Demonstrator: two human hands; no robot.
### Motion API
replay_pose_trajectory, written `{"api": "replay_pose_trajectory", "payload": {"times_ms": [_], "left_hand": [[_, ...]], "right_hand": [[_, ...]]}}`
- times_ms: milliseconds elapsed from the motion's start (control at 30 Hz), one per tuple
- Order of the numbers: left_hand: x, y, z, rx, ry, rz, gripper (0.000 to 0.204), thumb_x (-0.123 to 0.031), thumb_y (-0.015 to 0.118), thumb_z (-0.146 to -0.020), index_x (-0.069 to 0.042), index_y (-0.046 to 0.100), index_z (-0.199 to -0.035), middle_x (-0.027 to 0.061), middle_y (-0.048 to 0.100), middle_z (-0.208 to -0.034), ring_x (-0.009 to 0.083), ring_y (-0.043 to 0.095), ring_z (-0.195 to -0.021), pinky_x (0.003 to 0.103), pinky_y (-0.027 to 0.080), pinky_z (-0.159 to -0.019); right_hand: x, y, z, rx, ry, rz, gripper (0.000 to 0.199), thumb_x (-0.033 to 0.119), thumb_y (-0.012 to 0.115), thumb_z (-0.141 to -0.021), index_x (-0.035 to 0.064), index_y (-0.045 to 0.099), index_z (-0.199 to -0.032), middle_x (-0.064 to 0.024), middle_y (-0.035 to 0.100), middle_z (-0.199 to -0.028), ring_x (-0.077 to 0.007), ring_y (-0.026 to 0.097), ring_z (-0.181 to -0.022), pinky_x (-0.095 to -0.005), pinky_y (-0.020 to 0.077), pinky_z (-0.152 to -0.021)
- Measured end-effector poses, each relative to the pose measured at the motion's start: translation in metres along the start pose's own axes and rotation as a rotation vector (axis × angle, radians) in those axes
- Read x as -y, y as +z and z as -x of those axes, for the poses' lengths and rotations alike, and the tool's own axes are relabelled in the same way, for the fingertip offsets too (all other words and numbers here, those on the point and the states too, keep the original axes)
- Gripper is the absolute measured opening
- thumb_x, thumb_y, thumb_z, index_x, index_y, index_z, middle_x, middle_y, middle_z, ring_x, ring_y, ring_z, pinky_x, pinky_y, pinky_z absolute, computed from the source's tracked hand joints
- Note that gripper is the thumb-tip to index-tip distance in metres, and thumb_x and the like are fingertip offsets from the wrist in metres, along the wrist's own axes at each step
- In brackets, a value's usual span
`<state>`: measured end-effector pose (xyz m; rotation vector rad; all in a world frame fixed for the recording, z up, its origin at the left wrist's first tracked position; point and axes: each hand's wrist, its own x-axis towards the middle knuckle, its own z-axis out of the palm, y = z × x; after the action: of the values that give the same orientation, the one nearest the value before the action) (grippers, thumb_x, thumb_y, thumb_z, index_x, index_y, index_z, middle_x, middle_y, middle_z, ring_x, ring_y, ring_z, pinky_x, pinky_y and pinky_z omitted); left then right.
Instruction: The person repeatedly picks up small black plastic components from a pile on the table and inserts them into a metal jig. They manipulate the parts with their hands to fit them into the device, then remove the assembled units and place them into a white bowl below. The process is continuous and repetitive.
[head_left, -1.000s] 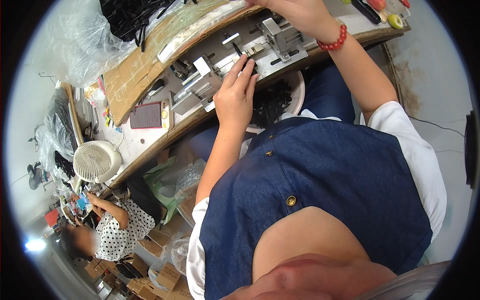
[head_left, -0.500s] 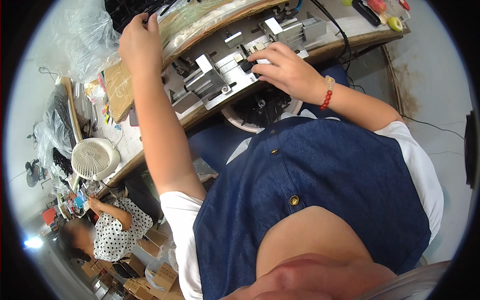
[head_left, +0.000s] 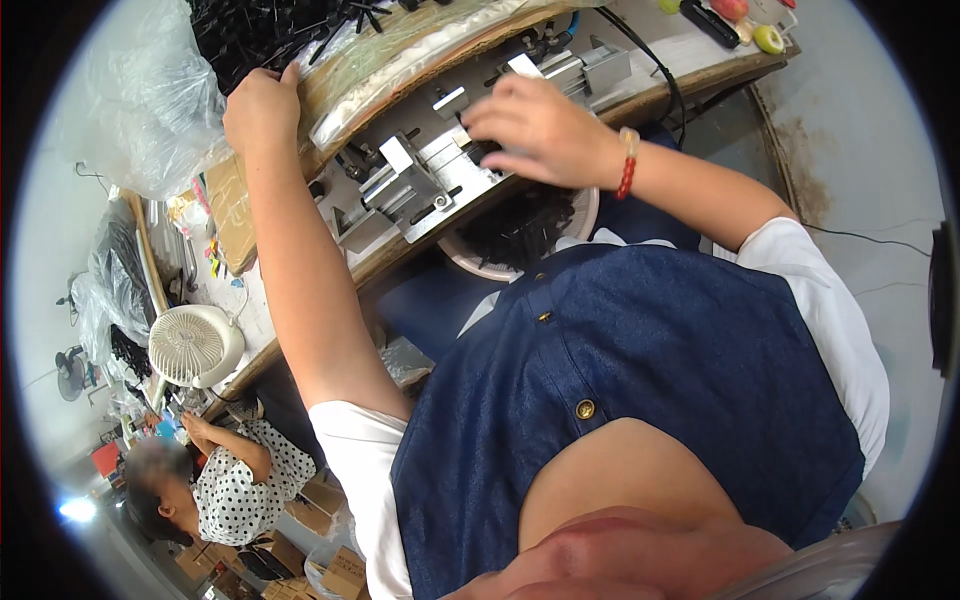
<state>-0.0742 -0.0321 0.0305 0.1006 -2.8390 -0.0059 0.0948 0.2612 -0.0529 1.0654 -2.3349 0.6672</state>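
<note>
My left hand [head_left: 262,112] is at the near edge of a heap of small black plastic pieces [head_left: 255,35] at the back left. Its fingers are curled and their tips are hidden, so what they hold does not show. Over the metal clamping fixture [head_left: 405,185] on the bench, my right hand [head_left: 545,130] hovers with thumb and fingers apart, slightly blurred. Nothing shows in it. It covers the middle of the fixture, between two silver blocks on the left and right. A small white-topped block [head_left: 452,102] stands just behind its fingertips.
A pinkish basin [head_left: 478,262] holding black pieces is below the bench edge. Clear plastic bags [head_left: 150,110], a taped cardboard piece [head_left: 230,215] and a white fan [head_left: 195,345] lie leftward. Black cables [head_left: 650,60] cross the right side. A co-worker [head_left: 250,480] sits at far left.
My right hand has lifted off the fixture's middle and moved a little left, its fingers spreading. My left hand has shifted slightly left and down at the black heap. The whole view has shifted a little.
</note>
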Motion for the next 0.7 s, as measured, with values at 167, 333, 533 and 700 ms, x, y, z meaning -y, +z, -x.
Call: {"api": "replay_pose_trajectory", "payload": {"times_ms": [167,333,533,700], "left_hand": [[-0.008,-0.020,0.033,-0.036,0.076,0.507,0.041,-0.040,0.074,-0.093,-0.005,0.075,-0.114,0.0113,0.076,-0.108,0.0214,0.075,-0.093,0.033,0.057,-0.084],[-0.033,-0.031,0.127,-0.133,0.149,1.276,0.024,-0.008,0.080,-0.089,-0.003,0.075,-0.113,0.0049,0.075,-0.094,0.0095,0.069,-0.081,0.024,0.055,-0.064],[-0.060,0.003,0.219,-0.100,0.460,1.128,0.023,-0.001,0.079,-0.086,-0.006,0.078,-0.109,0.0083,0.068,-0.104,0.0121,0.067,-0.076,0.025,0.055,-0.061],[-0.073,0.034,0.237,-0.029,0.439,0.996,0.028,0.000,0.079,-0.084,-0.008,0.078,-0.111,0.0082,0.060,-0.115,0.0139,0.067,-0.074,0.027,0.057,-0.066]], "right_hand": [[-0.076,-0.055,-0.068,-0.232,0.119,0.142,0.012,0.006,0.064,-0.094,-0.0002,0.068,-0.104,-0.0131,0.066,-0.104,-0.0298,0.064,-0.096,-0.0407,0.0516,-0.090],[-0.150,-0.047,-0.117,-0.267,0.015,0.156,0.011,0.007,0.063,-0.090,0.0050,0.071,-0.097,-0.0137,0.064,-0.101,-0.0348,0.059,-0.095,-0.0455,0.0495,-0.087],[-0.166,-0.035,-0.132,0.119,-0.077,0.273,0.010,0.011,0.070,-0.087,0.0058,0.069,-0.095,-0.0134,0.065,-0.099,-0.0357,0.060,-0.098,-0.0465,0.0496,-0.088],[-0.145,-0.035,-0.118,-0.077,0.026,0.074,0.017,0.013,0.067,-0.094,0.0030,0.063,-0.107,-0.0157,0.064,-0.092,-0.0326,0.062,-0.089,-0.0439,0.0497,-0.082]]}}
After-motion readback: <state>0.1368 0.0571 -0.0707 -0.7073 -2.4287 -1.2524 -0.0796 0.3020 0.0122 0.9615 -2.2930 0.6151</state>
